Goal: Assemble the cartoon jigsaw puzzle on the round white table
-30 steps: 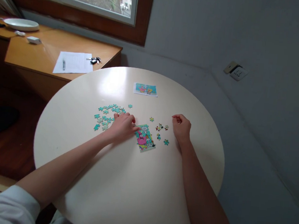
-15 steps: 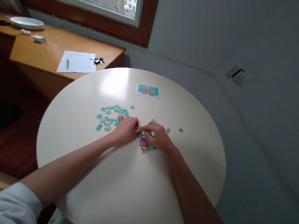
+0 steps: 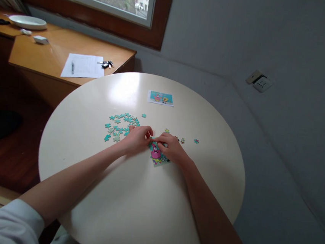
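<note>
A partly joined jigsaw puzzle (image 3: pixel 156 154) with a pink cartoon figure lies flat on the round white table (image 3: pixel 131 207). At its upper left corner is my left hand (image 3: pixel 138 138), fingers curled and tips against the edge. My right hand (image 3: pixel 172 148) covers the upper right part, with thumb and forefinger closed at the top edge near the left fingertips. Any single piece between the fingers is too small to make out. Loose turquoise jigsaw pieces (image 3: pixel 116 129) are spread left of my left hand. Beyond my right hand lie a yellowish piece (image 3: pixel 167 131) and a pink-and-blue piece (image 3: pixel 196 141).
A picture card (image 3: pixel 161 97) of two cartoon figures lies toward the far side of the table. On the wooden desk (image 3: pixel 52 44) at the left are a paper sheet (image 3: pixel 84 68) with a pen, keys (image 3: pixel 107 64), a small white box (image 3: pixel 41 40) and a white round dish (image 3: pixel 27 22).
My left forefinger has lifted slightly, widening the gap above the thumb. The right hand stays almost still on the puzzle. The whole view has shifted a little.
</note>
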A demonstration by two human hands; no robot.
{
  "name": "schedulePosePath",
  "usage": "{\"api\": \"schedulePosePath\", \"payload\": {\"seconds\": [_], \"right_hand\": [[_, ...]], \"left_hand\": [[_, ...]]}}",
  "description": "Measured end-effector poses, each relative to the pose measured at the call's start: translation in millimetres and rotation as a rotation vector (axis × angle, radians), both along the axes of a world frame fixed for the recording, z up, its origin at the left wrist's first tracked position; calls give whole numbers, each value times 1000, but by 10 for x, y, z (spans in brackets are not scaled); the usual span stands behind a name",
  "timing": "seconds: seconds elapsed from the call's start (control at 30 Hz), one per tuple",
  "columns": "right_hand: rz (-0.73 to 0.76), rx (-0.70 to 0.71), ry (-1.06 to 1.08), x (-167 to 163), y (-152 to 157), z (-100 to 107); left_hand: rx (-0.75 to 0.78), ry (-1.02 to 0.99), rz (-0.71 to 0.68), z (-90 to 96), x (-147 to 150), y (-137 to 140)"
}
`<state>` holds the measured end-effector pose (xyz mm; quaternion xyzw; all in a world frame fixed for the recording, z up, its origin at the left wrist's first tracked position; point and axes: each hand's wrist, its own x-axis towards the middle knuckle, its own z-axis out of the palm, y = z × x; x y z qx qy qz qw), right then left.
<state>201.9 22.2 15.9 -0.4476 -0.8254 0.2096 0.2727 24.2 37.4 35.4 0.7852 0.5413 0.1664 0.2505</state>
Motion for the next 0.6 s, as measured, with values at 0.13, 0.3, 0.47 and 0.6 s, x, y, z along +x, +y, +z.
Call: {"api": "schedulePosePath", "payload": {"seconds": [0.13, 0.3, 0.47, 0.6], "right_hand": [[4, -2, -19, -3, -6, 8], [-11, 1, -28, -22, -31, 39], [-31, -6, -4, -36, -32, 37], [-45, -16, 25, -36, -24, 24]], "left_hand": [[-5, 31, -4, -6, -10, 16], [-19, -1, 7, 27, -21, 19], [-37, -69, -42, 54, -38, 19], [-78, -98, -87, 61, -36, 11]]}}
